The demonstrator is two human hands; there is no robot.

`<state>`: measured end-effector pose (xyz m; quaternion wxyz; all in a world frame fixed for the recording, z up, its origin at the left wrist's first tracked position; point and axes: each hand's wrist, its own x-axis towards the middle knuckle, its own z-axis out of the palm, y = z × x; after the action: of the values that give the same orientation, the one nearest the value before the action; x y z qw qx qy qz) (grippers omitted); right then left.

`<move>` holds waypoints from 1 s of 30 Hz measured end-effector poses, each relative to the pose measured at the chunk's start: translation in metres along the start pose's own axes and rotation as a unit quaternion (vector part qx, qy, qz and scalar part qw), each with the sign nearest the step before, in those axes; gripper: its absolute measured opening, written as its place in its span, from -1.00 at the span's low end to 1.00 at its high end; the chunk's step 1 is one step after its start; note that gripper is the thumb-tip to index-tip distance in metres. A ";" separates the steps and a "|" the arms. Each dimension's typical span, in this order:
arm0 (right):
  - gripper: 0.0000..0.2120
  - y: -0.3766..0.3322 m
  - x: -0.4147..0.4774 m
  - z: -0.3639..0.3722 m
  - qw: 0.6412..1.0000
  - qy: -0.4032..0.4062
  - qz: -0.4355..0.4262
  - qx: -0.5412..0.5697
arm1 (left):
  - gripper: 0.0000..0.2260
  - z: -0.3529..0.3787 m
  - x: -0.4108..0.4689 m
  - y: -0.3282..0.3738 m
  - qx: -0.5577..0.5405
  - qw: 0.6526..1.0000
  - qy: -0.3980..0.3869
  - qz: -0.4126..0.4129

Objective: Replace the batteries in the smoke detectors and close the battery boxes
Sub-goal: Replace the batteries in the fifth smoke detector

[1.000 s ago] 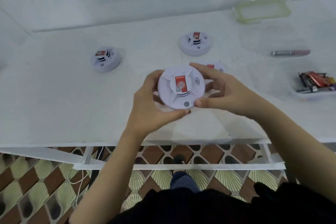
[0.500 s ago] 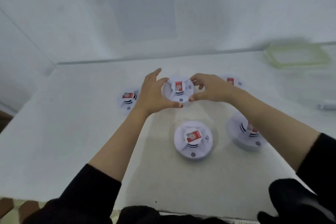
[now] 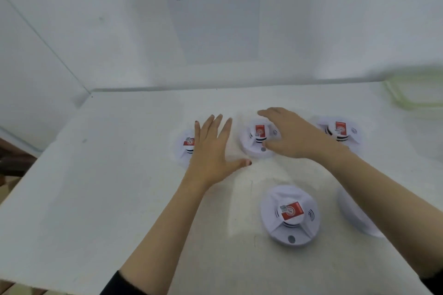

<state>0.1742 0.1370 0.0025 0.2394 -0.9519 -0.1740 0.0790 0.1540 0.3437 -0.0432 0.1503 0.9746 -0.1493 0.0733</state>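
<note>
White detector [image 3: 251, 147] now sits on the worktop [image 3: 119, 175], released a moment ago. My left hand [image 3: 213, 151], fingers spread, is just left of it; my right hand [image 3: 294, 137] hangs loosely open over it. Both empty; this one looks finished.

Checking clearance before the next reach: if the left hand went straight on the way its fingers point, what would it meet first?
The left hand points away from the person. Ahead of its fingertips lies only bare table, so the way looks free up to the back wall; depth is unclear.
</note>
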 end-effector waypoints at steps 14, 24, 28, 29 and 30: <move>-0.14 -0.076 0.059 0.081 0.986 -0.044 -0.152 0.050 | 0.05 -0.007 -0.100 -0.065 -0.015 0.969 0.007 -0.245; -0.40 -0.077 0.037 0.056 0.794 -0.142 0.023 0.590 | 0.00 -0.028 -0.096 -0.043 -0.271 0.935 0.060 -0.222; -0.31 -0.076 0.016 0.045 0.706 -0.168 -0.047 0.687 | 0.00 -0.041 -0.077 -0.020 -0.370 0.908 0.106 -0.165; -0.30 -0.075 0.011 0.044 0.718 -0.160 -0.065 0.674 | 0.00 -0.044 -0.071 -0.014 -0.381 0.904 0.113 -0.155; -0.29 -0.074 0.006 0.043 0.738 -0.146 -0.081 0.654 | -0.01 -0.046 -0.066 -0.010 -0.394 0.900 0.121 -0.144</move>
<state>0.1482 0.2185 0.0005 0.7805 -0.5201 -0.1884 0.2914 0.0898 0.3849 -0.0151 0.5474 0.8304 -0.0043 0.1037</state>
